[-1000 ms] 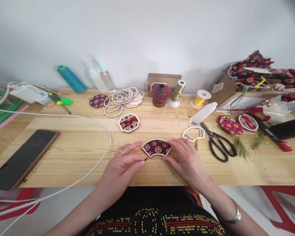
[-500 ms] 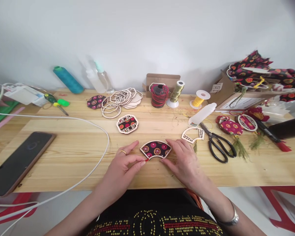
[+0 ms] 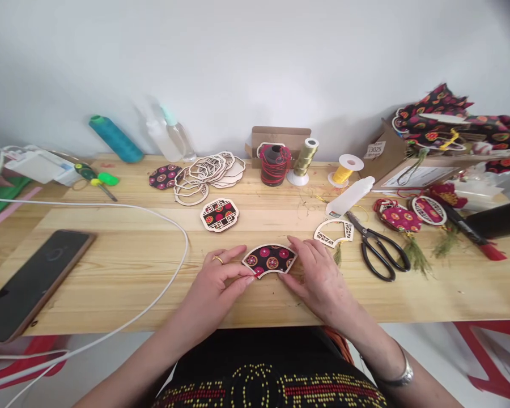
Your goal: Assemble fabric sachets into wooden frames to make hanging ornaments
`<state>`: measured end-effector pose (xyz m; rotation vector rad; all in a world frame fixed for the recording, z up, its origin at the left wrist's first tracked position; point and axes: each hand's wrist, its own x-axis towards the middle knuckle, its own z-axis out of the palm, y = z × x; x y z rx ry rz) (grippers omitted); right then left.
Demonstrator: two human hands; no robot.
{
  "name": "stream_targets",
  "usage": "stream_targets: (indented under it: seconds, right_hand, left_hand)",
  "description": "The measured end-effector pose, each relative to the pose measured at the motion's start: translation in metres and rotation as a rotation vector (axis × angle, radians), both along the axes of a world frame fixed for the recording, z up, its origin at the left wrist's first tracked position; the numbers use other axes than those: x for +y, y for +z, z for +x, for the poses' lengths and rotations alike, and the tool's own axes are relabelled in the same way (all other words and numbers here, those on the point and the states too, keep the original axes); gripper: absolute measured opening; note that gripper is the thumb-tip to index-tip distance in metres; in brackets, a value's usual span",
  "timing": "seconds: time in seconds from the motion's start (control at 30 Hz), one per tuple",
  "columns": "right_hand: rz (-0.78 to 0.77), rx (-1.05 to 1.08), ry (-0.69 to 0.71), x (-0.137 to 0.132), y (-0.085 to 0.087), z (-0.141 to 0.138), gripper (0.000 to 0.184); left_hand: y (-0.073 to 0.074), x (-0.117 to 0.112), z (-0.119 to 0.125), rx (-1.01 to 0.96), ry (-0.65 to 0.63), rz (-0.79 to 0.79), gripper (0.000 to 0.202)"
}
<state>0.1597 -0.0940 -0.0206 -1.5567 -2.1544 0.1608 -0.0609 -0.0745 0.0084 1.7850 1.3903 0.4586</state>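
Observation:
A fan-shaped ornament (image 3: 272,259), with a pale wooden border round dark cloth patterned with red and orange flowers, lies in front of me between my hands. My left hand (image 3: 221,280) pinches its lower left corner with thumb and forefinger. A small red bit (image 3: 257,276) shows at those fingertips; I cannot tell whether it is cord or cloth. My right hand (image 3: 318,275) grips the right end, thumb at the lower edge and fingers at the upper corner. To the right is an openwork wooden fan frame (image 3: 332,233) with a tassel.
Black-handled scissors (image 3: 385,255) and a white glue bottle (image 3: 351,196) lie to the right. Behind are thread spools (image 3: 275,165), a heap of wooden frames (image 3: 210,175) and a finished-looking lattice ornament (image 3: 219,215). A white cable (image 3: 182,249) and a phone (image 3: 36,283) lie left.
My left thumb and forefinger have shifted slightly at the lower left corner, and the red bit now sits closer against the ornament's edge. My right hand has barely moved.

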Motion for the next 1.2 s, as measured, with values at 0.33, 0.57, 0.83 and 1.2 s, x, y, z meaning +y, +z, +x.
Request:
stream_targets:
  seconds: [0.33, 0.57, 0.83, 1.2]
  right_hand:
    - [0.094, 0.065, 0.085, -0.006, 0.015, 0.012, 0.065]
    - [0.069, 0.066, 0.119, -0.010, 0.026, 0.018, 0.079]
    - [-0.040, 0.366, 0.062, -0.015, 0.026, 0.023, 0.073]
    - [-0.341, 0.990, -0.202, -0.012, 0.032, 0.011, 0.016]
  left_hand:
    - [0.011, 0.011, 0.004, -0.264, 0.079, -0.216, 0.019]
    - [0.007, 0.011, 0.009, -0.339, 0.105, -0.294, 0.021]
    - [0.002, 0.009, 0.009, -0.362, 0.200, -0.232, 0.021]
    - [0.009, 0.003, 0.014, -0.327, 0.254, -0.111, 0.019]
